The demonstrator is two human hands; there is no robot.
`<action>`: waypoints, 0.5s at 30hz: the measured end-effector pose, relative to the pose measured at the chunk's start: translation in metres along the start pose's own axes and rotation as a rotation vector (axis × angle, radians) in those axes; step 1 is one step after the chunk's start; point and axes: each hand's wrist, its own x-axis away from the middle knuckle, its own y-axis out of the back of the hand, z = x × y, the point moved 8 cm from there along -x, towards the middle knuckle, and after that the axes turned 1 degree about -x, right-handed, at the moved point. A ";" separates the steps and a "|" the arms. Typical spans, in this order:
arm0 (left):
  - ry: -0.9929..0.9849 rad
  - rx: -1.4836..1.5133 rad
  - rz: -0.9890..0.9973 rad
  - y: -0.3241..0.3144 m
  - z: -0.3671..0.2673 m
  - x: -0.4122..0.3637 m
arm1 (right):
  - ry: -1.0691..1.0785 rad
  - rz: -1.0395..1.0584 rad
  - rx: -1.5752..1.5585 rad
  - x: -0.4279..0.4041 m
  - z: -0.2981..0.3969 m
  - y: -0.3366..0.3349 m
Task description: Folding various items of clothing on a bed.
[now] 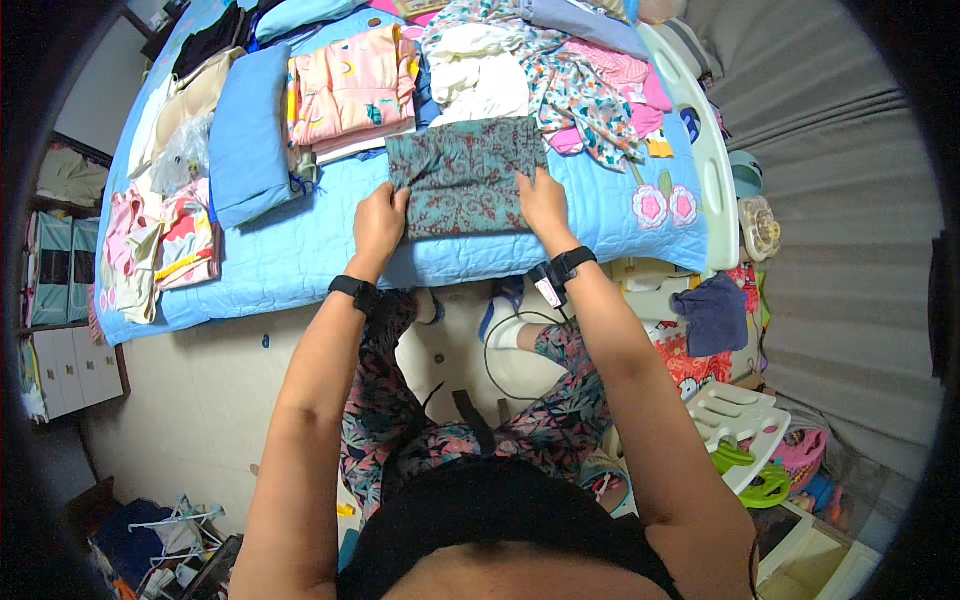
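Observation:
A teal cloth garment with a dark red pattern (465, 184) lies folded into a rectangle at the near edge of the bed. My left hand (380, 221) pinches its left side between thumb and fingers. On the opposite side, my right hand (543, 204) grips the right edge. Just beyond the garment sits a crumpled white cloth (480, 79). To its left is a folded pink printed garment (349, 86) on top of other folded cloth. A floral garment (581, 105) sprawls loosely to the right of the white cloth.
A light blue quilt (322, 259) covers the bed, with a pale green bed rail (701, 172) at the right. Folded blue cloth (251, 139) and small children's garments (184, 236) lie on the left. A black cable (487, 360) loops near my legs. A white plastic rack (739, 424) stands lower right.

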 end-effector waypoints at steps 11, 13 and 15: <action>-0.633 0.112 -0.098 -0.024 -0.113 0.008 | 0.597 -0.085 -0.092 0.030 0.125 -0.003; -0.561 -0.077 -0.014 -0.055 -0.090 0.007 | 0.528 -0.058 -0.057 0.023 0.102 -0.026; -0.486 -0.204 0.096 -0.072 -0.075 0.003 | 0.625 -0.048 0.194 0.027 0.096 -0.037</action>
